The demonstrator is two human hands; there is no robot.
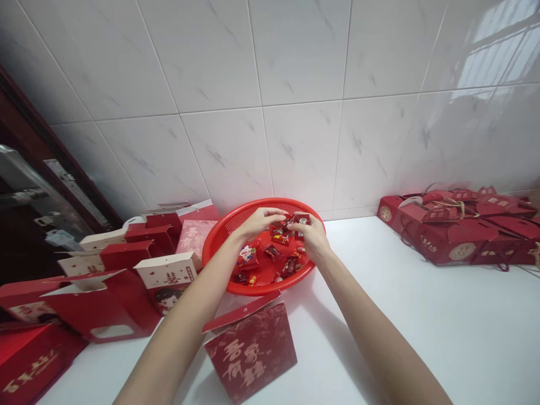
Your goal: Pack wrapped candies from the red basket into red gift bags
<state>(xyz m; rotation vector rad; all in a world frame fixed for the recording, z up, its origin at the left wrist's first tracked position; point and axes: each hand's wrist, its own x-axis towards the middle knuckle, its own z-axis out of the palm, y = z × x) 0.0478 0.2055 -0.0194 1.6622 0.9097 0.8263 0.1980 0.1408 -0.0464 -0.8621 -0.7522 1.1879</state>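
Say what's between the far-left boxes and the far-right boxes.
Head view: the red basket of wrapped sweets, left hand and right hand over it, a red box nearer, white tabletop.

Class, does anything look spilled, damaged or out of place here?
Nothing looks spilled or plainly damaged; no wrapped sweets show scattered around the red basket. The one slightly odd thing is the dark red box in front of it, sitting askew with its top flap lifted.
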